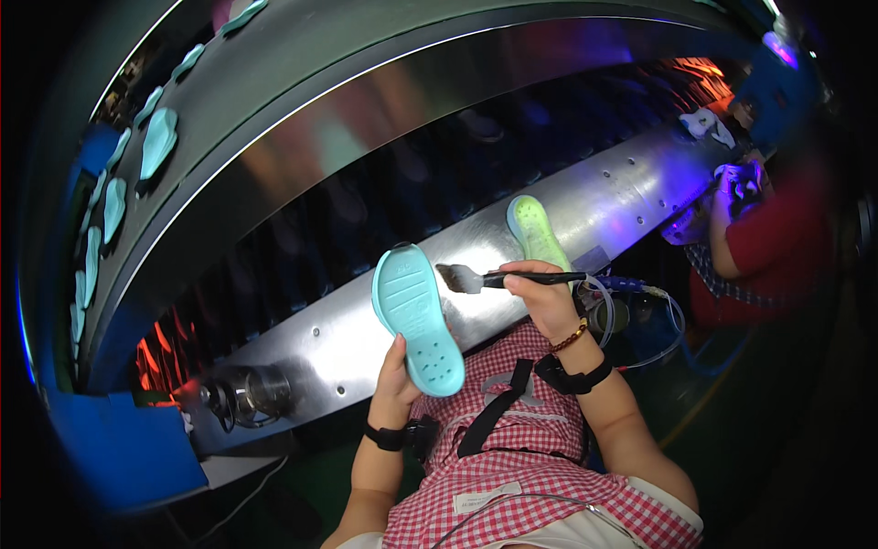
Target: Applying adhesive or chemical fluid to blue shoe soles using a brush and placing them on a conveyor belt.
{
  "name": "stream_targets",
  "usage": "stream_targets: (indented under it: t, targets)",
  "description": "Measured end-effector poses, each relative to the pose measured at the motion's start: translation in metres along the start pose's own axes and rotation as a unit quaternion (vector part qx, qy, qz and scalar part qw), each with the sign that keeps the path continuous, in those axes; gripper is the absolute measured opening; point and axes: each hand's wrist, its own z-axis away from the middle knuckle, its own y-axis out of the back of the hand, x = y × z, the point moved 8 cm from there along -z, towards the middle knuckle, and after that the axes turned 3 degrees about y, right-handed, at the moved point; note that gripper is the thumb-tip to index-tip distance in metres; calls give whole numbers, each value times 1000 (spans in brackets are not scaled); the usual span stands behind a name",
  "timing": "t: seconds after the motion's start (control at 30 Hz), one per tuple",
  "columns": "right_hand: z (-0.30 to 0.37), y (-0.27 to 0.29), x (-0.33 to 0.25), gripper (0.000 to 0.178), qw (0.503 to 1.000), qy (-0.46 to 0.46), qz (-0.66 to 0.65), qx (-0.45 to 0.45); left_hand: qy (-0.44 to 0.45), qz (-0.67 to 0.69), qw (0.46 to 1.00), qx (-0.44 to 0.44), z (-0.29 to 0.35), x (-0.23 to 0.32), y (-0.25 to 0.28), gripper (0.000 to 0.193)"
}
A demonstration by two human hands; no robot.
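Note:
My left hand is closed on the edge of a light turquoise shoe sole, its moulded face with grooves and small holes turned up. Between the fingers of my right hand is a brush with a black handle. The brush's dark bristles point left and appear just beside the sole's upper right edge; whether they touch is hard to tell. A second sole, yellow-green with a bluish rim, lies on the metal ledge beyond my right hand.
A dark conveyor belt curves across the far side, with several turquoise soles at its left. At the ledge's left end stands a dark round container. Clear tubing hangs on the right, near a co-worker in red.

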Motion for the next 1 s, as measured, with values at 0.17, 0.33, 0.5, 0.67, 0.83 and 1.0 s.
stream_targets:
  t: [0.17,0.33,0.5,0.67,0.83,1.0]
  targets:
    - [12,-70,50,20,985,-31,127,-110,-20,228,973,-34,23,12,5,83]
    - [6,-99,76,20,976,-61,157,-138,-26,215,976,21,28,4,33,82]
    - [24,-142,72,23,875,147,401,-228,-104,227,946,205,25,6,72,69]
    - [59,-136,79,22,834,126,406,-351,-125,167,956,205,40,23,95,68]
    - [58,-123,72,21,820,-46,415,-392,-114,147,970,159,43,29,82,72]
    - [32,-124,75,20,934,-57,257,-241,-91,249,952,152,38,15,58,73]
